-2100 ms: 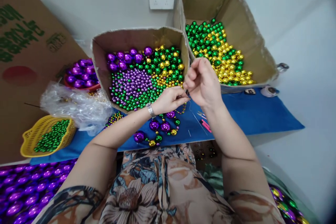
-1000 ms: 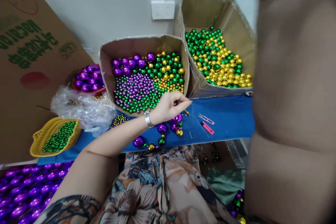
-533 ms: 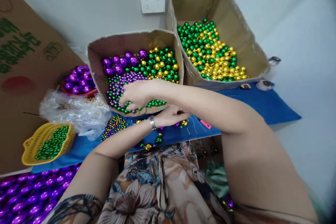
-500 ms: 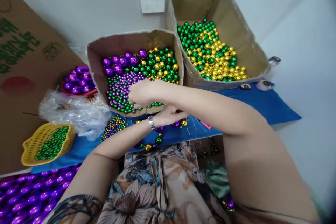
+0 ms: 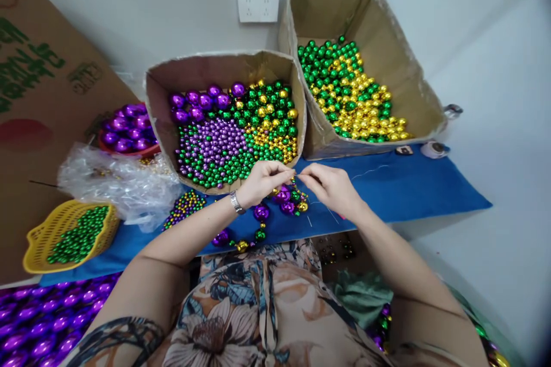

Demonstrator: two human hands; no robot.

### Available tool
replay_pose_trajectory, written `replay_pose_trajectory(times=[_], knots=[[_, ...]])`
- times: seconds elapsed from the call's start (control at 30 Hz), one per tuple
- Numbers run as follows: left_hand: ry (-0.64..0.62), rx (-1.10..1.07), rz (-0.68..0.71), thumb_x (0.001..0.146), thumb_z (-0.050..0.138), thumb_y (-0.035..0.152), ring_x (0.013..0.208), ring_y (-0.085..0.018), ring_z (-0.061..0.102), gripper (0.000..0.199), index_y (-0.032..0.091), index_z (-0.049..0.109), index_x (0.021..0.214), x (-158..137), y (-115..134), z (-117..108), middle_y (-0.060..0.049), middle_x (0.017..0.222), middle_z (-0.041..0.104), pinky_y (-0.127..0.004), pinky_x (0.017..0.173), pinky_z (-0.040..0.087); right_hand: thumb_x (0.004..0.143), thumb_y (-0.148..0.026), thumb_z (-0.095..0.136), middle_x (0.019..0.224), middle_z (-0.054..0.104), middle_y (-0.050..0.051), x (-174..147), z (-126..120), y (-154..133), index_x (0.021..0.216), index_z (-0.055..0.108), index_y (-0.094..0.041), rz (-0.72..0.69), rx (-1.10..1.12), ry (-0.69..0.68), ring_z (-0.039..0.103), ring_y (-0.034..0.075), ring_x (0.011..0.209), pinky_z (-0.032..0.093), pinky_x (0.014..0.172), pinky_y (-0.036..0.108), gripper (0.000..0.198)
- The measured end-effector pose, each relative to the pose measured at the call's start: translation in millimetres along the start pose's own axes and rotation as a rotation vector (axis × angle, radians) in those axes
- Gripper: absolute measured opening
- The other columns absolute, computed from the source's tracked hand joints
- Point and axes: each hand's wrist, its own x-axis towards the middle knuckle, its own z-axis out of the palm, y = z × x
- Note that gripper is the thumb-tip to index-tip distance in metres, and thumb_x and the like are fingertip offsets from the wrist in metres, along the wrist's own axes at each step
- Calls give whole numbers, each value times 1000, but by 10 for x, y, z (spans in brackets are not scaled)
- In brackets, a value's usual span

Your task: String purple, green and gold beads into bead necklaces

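My left hand (image 5: 266, 182), with a silver band on its wrist, is closed in a pinch on a thin thread at the near side of the divided box. Just below its fingertips runs a strand of purple, green and gold beads (image 5: 261, 213), lying in a curve on the blue cloth. My right hand (image 5: 329, 184) is also pinched, its fingertips nearly touching those of my left hand. Whatever sits between the right fingertips is too small to make out. A pale thread (image 5: 370, 172) trails over the cloth to the right.
A cardboard box (image 5: 224, 63) holds sorted purple, green and gold beads. Behind it to the right stands a taller box (image 5: 400, 63) of green and gold beads. At left are crumpled plastic (image 5: 116, 183), a yellow basket (image 5: 32, 249) and a red bowl of purple beads (image 5: 129, 129).
My right hand has left the small purple beads in the box and come back right and nearer, to meet my left hand's fingertips. The left hand has stayed close to its place.
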Motion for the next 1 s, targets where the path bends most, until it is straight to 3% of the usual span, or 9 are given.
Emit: replay_pose_trajectory(times=[0.07, 0.17, 0.33, 0.5, 0.6, 0.67, 0.77, 0.9, 1.0], knots=[[-10, -59, -32, 72, 77, 45, 47, -5, 51, 33, 14, 71, 80, 10, -23, -13, -3, 68, 68, -17, 43, 38, 98, -35, 42, 87, 69, 5, -81, 82, -46, 91, 64, -19, -14, -40, 58, 63, 15, 80, 46, 74, 28, 28], [-25, -77, 19, 70, 79, 40, 56, -8, 60, 32, 14, 74, 88, -11, -33, -26, -6, 77, 73, -19, 51, 47, 98, -34, 43, 85, 69, 5, -125, 141, -81, 89, 64, -21, -89, 35, 8, 63, 15, 78, 47, 73, 28, 26], [-14, 280, 353, 83, 69, 30, 77, -13, 68, 23, 19, 74, 103, -84, 28, -35, -7, 93, 75, -24, 72, 54, 97, -42, 43, 86, 68, 4, -25, 207, 108, 105, 62, -21, 113, 371, 112, 61, 13, 70, 48, 66, 26, 29], [101, 631, 855, 89, 60, 17, 72, -11, 64, 34, 29, 66, 120, -21, 9, -69, 0, 81, 73, -28, 73, 50, 94, -50, 46, 65, 65, -2, 94, 406, 288, 120, 54, -18, 261, 944, -309, 48, 6, 44, 35, 41, 17, 43], [129, 689, 940, 89, 60, 15, 73, -11, 63, 40, 31, 61, 126, 6, -9, -86, 1, 80, 72, -29, 74, 49, 90, -52, 52, 67, 66, -1, 110, 470, 311, 113, 56, -16, 205, 1059, -403, 49, 5, 44, 35, 40, 15, 43], [121, 707, 930, 89, 60, 16, 72, -11, 63, 40, 31, 60, 127, -11, -2, -91, 1, 82, 72, -28, 74, 49, 92, -52, 49, 70, 65, 0, 106, 431, 294, 103, 59, -17, 140, 964, -309, 48, 5, 45, 36, 42, 16, 38], [140, 760, 871, 89, 59, 17, 70, -11, 62, 33, 26, 64, 121, -60, 27, -89, -1, 83, 73, -27, 72, 49, 96, -42, 47, 78, 66, 2, 84, 293, 223, 93, 62, -18, 29, 488, -26, 56, 8, 60, 43, 55, 20, 28], [59, 592, 514, 89, 57, 22, 58, -10, 58, 32, 19, 65, 120, -62, 51, -87, -2, 74, 71, -23, 59, 46, 96, -29, 49, 89, 68, 4, -17, 212, 55, 92, 68, -20, -106, -182, 333, 60, 11, 79, 42, 68, 23, 21], [-24, 253, 250, 86, 63, 29, 54, -8, 56, 33, 17, 67, 117, -24, 52, -100, -4, 76, 72, -20, 51, 43, 95, -27, 51, 75, 65, 0, -140, 266, -95, 88, 69, -23, -205, -402, 314, 57, 9, 66, 37, 62, 23, 20]])
